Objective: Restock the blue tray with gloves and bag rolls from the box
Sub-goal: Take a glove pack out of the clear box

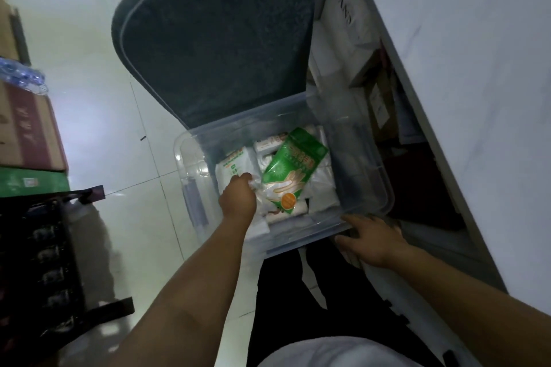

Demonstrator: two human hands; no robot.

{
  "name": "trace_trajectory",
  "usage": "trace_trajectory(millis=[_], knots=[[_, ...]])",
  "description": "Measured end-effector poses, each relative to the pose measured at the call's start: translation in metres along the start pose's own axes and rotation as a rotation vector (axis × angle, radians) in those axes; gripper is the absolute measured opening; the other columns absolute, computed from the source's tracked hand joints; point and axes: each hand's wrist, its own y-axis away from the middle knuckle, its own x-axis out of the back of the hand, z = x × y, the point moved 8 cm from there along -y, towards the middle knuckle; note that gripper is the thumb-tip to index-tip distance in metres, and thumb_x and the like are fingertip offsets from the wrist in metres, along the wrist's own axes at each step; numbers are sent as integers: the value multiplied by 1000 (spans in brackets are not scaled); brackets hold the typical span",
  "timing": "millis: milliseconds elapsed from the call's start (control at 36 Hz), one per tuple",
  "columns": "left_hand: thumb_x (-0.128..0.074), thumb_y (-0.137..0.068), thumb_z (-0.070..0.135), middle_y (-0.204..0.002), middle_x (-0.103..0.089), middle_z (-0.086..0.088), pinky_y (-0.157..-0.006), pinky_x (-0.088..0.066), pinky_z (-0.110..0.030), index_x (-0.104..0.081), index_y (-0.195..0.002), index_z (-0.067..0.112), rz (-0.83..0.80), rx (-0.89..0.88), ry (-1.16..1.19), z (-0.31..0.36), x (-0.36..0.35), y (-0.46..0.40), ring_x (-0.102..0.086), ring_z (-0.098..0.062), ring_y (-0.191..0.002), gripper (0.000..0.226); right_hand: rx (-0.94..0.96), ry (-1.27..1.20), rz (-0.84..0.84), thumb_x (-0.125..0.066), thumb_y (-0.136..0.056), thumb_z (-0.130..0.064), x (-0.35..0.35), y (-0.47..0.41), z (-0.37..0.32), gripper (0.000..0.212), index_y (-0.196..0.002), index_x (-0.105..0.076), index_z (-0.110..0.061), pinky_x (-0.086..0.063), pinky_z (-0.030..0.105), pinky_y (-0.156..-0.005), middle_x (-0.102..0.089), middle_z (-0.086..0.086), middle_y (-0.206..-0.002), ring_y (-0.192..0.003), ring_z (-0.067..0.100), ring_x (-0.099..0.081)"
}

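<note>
Head view: left hand (238, 197) fingers pinching glove pack (290, 170) (in box (384, 188)); right hand (369, 240) spread.

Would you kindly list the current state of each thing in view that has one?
Clear plastic storage box: open, no lid on it, partly filled.
Green glove packet: lying tilted on top of the white packs.
White bag packs: stacked inside the box.
Left hand: inside the box, closed on crinkled clear plastic wrap.
Right hand: open, resting on the box's near rim.
Grey chair cushion: unoccupied, behind the box.
</note>
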Motion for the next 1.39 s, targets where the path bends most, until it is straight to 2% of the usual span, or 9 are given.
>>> trace_trajectory(millis=[139,306,444,611,889,972,1083,1306,1389], knots=[[-51,-92,8,-121,-69,-9,-84,-53,-34,-68,-123,21,45,39,360,3,59,37,-65,-30,-105,38,10,-264,-13,-48,-75,-73,18,23,-28,73,-141,-45,-41,-30,43,-112,-53,-1,-145,-133,25,-47],[-63,-89,-1,-91,-74,-6,-62,-62,-39,-71,-92,22,-48,258,1167,15,119,103,-72,-24,-80,24,157,-1030,-65,-67,-90,-31,60,68,-86,5,-94,-67,-35,-48,18,-74,-65,-6,-118,-86,-7,-63],[-63,-88,6,-103,-75,-9,-59,-57,-32,-68,-112,16,-140,125,1656,49,157,159,-73,-20,-82,26,152,-1605,-316,-67,-86,-35,88,95,-113,37,-120,-64,-23,-45,59,-100,-63,3,-127,-118,28,-59],[-62,-86,4,-115,-71,-15,-64,-59,-36,-63,-119,16,-146,10,1853,84,173,196,-73,-24,-89,35,342,-1752,-130,-63,-89,-6,139,121,-124,40,-126,-59,-19,-59,38,-65,-72,11,-109,-88,26,-69],[-78,-72,-5,-127,-66,-16,-90,-56,-46,-52,-138,23,-404,-281,1482,151,176,204,-63,-38,-116,76,486,-1714,364,-61,-82,16,197,161,-59,56,-128,-60,-16,-58,43,-73,-72,12,-115,-101,36,-70],[-79,-77,7,-131,-64,-15,-98,-52,-46,-54,-137,19,-623,-337,1394,188,170,207,-60,-37,-122,67,459,-1704,555,-60,-81,20,209,175,-19,57,-124,-65,-18,-60,38,-62,-70,9,-115,-94,32,-73],[-69,-86,10,-113,-74,-7,-93,-55,-40,-65,-123,14,-508,-310,1108,229,147,184,-69,-26,-107,37,344,-1551,786,-61,-81,19,211,190,42,60,-123,-65,-24,-60,53,-73,-68,5,-117,-87,27,-73],[-62,-87,-1,-89,-70,7,-64,-55,-23,-44,-135,50,-513,-672,647,355,74,183,-69,-5,-76,72,55,-1119,1123,-72,-87,-17,204,210,150,54,-135,-55,-35,-54,47,-92,-62,-2,-125,-105,20,-64],[-55,-93,17,-128,-64,-8,-92,-54,-38,-41,-142,46,-412,-848,339,392,53,193,-65,-16,-106,58,-41,-829,1086,-69,-87,-39,195,200,168,61,-143,-47,-31,-40,44,-107,-41,3,-151,-133,28,-44]])
